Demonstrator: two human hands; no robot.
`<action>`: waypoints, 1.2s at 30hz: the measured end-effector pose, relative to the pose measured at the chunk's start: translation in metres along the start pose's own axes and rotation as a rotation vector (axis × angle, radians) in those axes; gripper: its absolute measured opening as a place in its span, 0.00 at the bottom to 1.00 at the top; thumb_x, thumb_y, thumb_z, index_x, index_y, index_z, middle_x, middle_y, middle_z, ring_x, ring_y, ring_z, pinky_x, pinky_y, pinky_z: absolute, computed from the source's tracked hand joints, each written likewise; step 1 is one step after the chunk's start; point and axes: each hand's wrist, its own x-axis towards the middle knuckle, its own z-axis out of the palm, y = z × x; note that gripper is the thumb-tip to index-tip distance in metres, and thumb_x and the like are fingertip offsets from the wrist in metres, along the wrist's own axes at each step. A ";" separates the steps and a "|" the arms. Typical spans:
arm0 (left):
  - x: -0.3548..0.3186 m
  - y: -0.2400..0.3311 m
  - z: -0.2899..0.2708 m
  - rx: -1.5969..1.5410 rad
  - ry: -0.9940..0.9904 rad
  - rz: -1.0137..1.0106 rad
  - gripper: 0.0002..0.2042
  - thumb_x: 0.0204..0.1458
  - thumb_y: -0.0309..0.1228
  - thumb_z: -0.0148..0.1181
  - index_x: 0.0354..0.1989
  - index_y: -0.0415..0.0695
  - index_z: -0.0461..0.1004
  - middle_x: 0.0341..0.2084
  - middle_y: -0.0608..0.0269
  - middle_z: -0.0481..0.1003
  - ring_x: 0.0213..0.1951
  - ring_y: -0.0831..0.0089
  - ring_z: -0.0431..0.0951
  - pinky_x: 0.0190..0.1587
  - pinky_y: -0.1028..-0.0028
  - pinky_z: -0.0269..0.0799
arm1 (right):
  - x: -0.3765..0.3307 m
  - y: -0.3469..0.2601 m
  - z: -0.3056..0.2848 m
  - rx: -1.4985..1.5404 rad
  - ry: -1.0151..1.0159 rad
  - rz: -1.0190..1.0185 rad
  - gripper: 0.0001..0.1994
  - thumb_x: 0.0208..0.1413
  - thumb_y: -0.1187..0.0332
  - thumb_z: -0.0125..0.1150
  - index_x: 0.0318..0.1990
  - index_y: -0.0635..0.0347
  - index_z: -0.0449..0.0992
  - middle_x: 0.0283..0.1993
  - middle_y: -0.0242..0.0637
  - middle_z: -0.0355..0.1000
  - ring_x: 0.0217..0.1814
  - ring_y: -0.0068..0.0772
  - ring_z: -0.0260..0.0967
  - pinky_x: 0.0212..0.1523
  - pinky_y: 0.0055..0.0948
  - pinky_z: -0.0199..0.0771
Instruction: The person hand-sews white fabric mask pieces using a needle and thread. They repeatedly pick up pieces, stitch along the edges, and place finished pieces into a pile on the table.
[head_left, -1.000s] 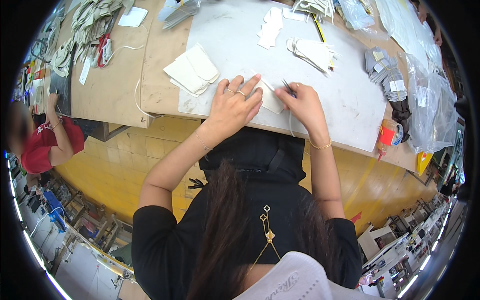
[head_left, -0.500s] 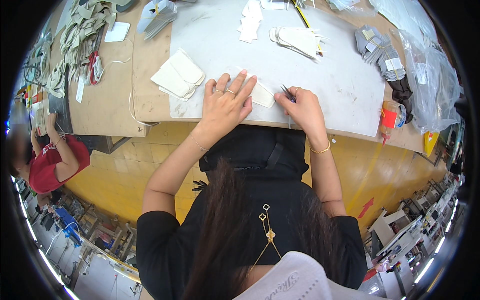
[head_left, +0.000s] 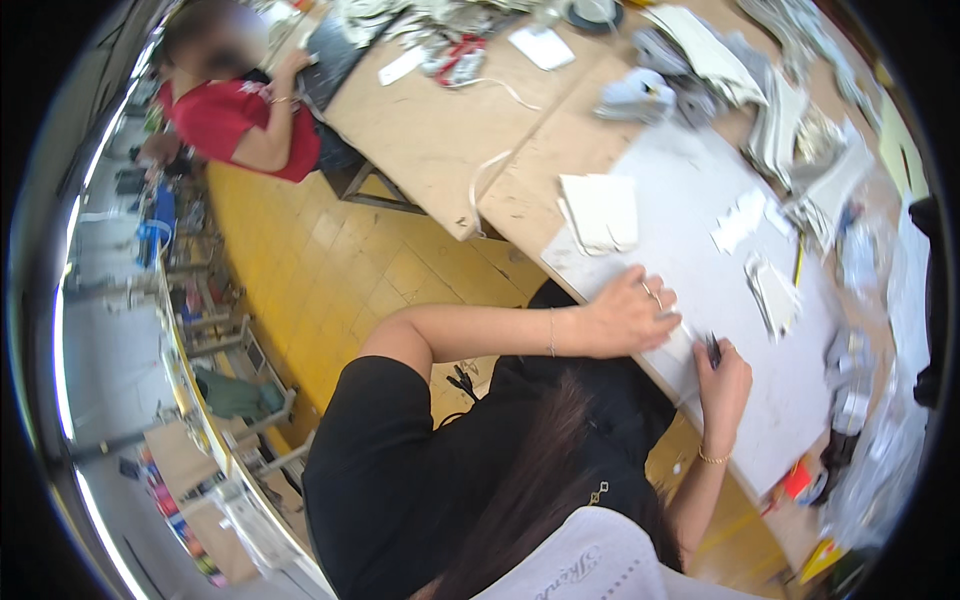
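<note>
My left hand (head_left: 630, 312) rests at the edge of the grey work sheet, its fingers bent down on a small cream flat piece (head_left: 682, 346); the thumb is hidden. Close beside it, my right hand (head_left: 724, 388) is closed round small dark thread snips (head_left: 713, 350), their points up and away from me. The right fingertips are near the piece's other end; whether they touch it is blurred. Beyond my left hand lies a stack of cream pieces (head_left: 603, 213). A smaller stack of cream pieces (head_left: 772, 297) lies beyond my right hand.
White paper scraps (head_left: 740, 224) lie farther back on the grey sheet. Bundles of grey and white pieces (head_left: 640, 96) crowd the far side. At right are a red-labelled bottle (head_left: 798, 482) and clear plastic bags (head_left: 880, 480). A co-worker in red (head_left: 240, 125) is at far left.
My view has swung left, so the table now runs diagonally and more of the co-worker and floor shows. Both hands stay at the cream piece; my left fingers look more bent.
</note>
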 end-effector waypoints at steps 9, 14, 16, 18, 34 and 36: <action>0.030 0.006 0.023 -0.176 0.178 0.277 0.08 0.54 0.34 0.61 0.40 0.48 0.79 0.38 0.66 0.74 0.46 0.67 0.73 0.50 0.63 0.67 | 0.055 0.023 -0.038 -0.358 -0.077 -0.515 0.10 0.53 0.65 0.69 0.35 0.58 0.74 0.29 0.43 0.77 0.32 0.48 0.77 0.32 0.44 0.73; 0.058 -0.016 0.032 -0.100 0.092 0.405 0.11 0.52 0.33 0.61 0.44 0.46 0.80 0.42 0.66 0.76 0.51 0.68 0.74 0.52 0.62 0.69 | 0.064 0.027 -0.037 -0.235 -0.063 -0.439 0.12 0.54 0.63 0.70 0.32 0.60 0.75 0.28 0.47 0.76 0.32 0.53 0.76 0.33 0.46 0.73; 0.061 -0.023 0.030 -0.089 0.042 0.433 0.12 0.52 0.34 0.64 0.44 0.46 0.80 0.44 0.66 0.76 0.53 0.68 0.74 0.53 0.61 0.69 | 0.062 0.031 -0.033 -0.056 -0.029 -0.347 0.14 0.55 0.60 0.70 0.32 0.63 0.77 0.28 0.50 0.76 0.31 0.55 0.75 0.33 0.45 0.72; 0.061 -0.025 0.027 -0.095 -0.047 0.439 0.13 0.52 0.34 0.66 0.46 0.45 0.80 0.46 0.66 0.77 0.55 0.69 0.74 0.54 0.60 0.69 | 0.059 0.037 -0.030 0.019 -0.036 -0.243 0.16 0.57 0.55 0.70 0.33 0.60 0.80 0.27 0.47 0.77 0.31 0.52 0.77 0.35 0.44 0.75; 0.068 -0.022 0.016 -0.165 -0.058 0.445 0.13 0.53 0.31 0.66 0.47 0.44 0.80 0.51 0.69 0.77 0.55 0.72 0.74 0.57 0.61 0.66 | -0.009 0.053 0.011 0.042 0.443 -0.283 0.18 0.46 0.77 0.66 0.46 0.48 0.85 0.33 0.31 0.70 0.27 0.33 0.73 0.27 0.30 0.74; 0.068 -0.022 0.015 -0.166 -0.084 0.437 0.14 0.54 0.30 0.67 0.49 0.43 0.79 0.52 0.69 0.77 0.56 0.71 0.75 0.57 0.61 0.66 | -0.010 0.056 0.013 -0.048 0.472 -0.339 0.22 0.43 0.78 0.66 0.48 0.46 0.85 0.31 0.30 0.67 0.25 0.30 0.71 0.25 0.29 0.72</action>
